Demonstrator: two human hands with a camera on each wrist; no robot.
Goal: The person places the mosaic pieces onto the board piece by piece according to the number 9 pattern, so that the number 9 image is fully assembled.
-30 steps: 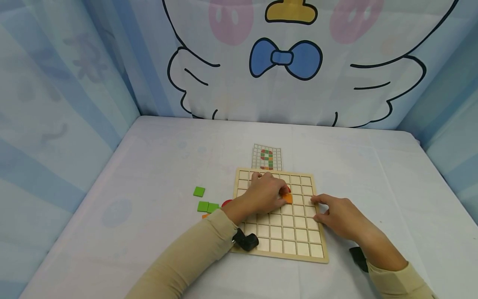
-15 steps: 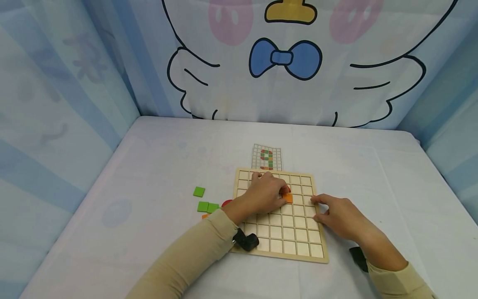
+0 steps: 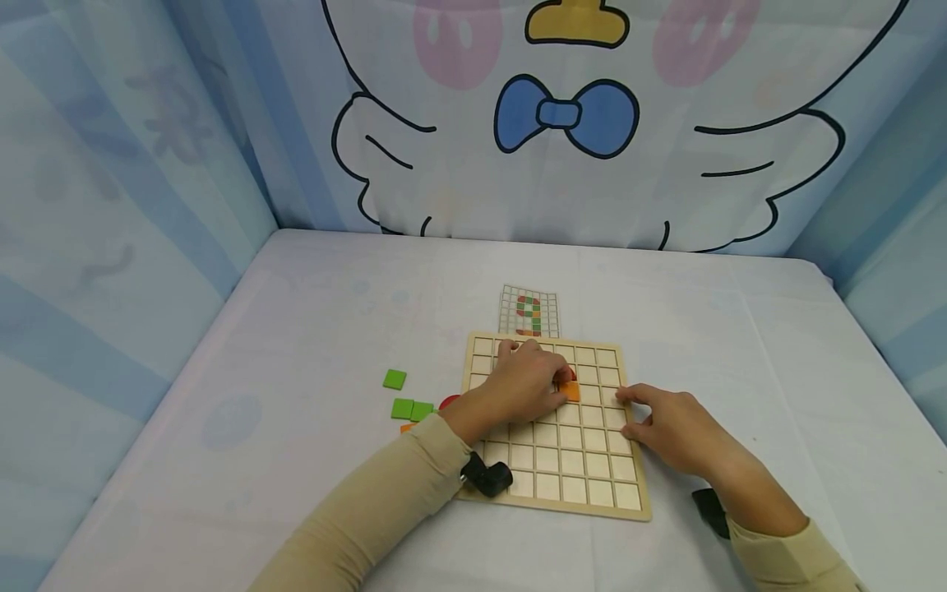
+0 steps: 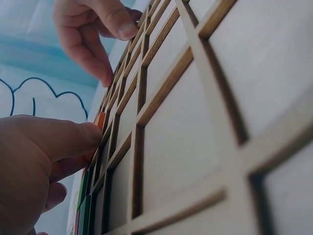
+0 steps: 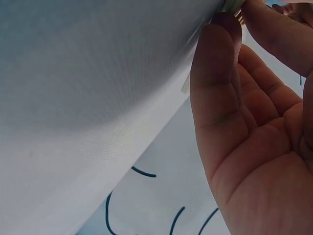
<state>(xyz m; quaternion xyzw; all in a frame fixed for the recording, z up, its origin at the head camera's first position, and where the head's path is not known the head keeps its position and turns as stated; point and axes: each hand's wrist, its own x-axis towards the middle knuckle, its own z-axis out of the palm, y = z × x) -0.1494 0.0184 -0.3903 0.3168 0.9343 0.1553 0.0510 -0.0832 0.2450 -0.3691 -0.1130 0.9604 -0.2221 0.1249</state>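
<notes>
Three green tiles [image 3: 394,379], one orange piece [image 3: 408,427] and one red piece [image 3: 448,401] lie at left, these two partly hidden. On one grid board [image 3: 573,488], the left hand [image 3: 522,384] pinches one orange tile [image 3: 570,392], partly covering another red piece [image 3: 573,375]; the right hand [image 3: 675,427], relaxed, touches the board's edge.

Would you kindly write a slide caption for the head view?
Left hand pinching an orange tile on a wooden grid board, right hand holding the board's edge, a pattern card beyond.
</notes>
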